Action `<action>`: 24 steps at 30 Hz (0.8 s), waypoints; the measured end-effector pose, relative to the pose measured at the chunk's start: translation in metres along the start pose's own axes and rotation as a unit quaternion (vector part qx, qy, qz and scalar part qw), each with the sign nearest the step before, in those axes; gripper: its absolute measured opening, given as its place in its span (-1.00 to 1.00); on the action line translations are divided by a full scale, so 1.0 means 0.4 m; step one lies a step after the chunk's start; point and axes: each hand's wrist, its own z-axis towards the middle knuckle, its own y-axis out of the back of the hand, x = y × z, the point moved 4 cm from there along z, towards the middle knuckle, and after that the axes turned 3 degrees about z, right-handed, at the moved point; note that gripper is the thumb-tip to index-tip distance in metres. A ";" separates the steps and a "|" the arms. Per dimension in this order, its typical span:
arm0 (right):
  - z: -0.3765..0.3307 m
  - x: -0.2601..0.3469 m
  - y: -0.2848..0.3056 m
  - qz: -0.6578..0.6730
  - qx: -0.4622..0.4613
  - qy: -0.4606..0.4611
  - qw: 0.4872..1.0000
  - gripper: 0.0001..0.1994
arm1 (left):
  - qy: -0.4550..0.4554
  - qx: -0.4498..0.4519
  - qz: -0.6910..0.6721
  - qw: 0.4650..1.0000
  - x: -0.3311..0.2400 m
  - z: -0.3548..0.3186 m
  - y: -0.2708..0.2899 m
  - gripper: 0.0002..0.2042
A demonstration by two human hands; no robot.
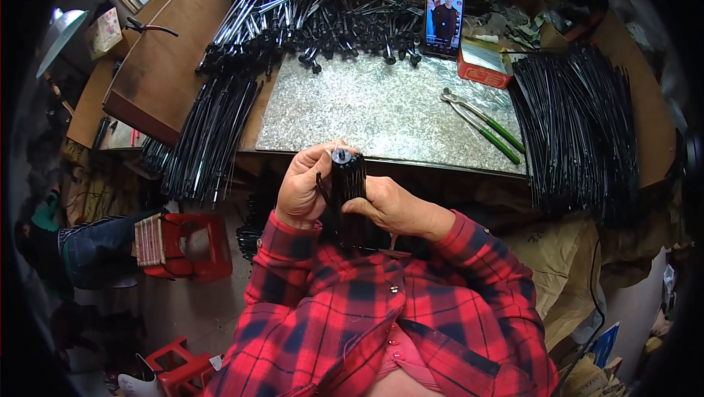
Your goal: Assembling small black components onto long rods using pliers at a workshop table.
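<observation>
An umbrella frame (349, 184) of thin black ribs gathered round a grey hub is held upright in front of my chest, just off the table's near edge. My right hand (400, 208) is closed round the ribs, its thumb lying across them. At the hub, my left hand (301, 188) is closed with its fingertips pinched against the frame's left side. A short dark piece hangs by the left fingers, too small to name. The frame's lower end is lost in shadow against my red plaid shirt.
Pincers with green handles (484, 125) lie on the metal-topped table (352, 114). Behind are heaped black frames (315, 19), a phone (444, 21) and a red tin (484, 67). Black ribs stack up at right (576, 125) and left (213, 136). Red stools (209, 250) and another person's legs (103, 250) are leftward.
</observation>
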 end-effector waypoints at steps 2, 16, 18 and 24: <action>0.000 -0.010 -0.010 -0.004 0.003 0.009 1.000 -0.76 | 0.008 0.021 -0.013 1.000 0.006 0.005 -0.002 -0.69; 0.009 -0.024 -0.005 -0.029 -0.095 0.025 0.995 -0.83 | -0.234 -0.263 0.378 0.856 0.003 -0.038 -0.034 -0.64; 0.014 -0.011 -0.011 -0.062 -0.104 0.020 0.992 -0.82 | -0.243 -0.225 0.445 0.832 -0.002 -0.055 -0.081 -0.54; 0.002 -0.016 -0.038 -0.101 -0.053 -0.078 0.990 -0.88 | -0.214 -0.188 0.606 0.743 -0.024 -0.048 -0.121 -0.40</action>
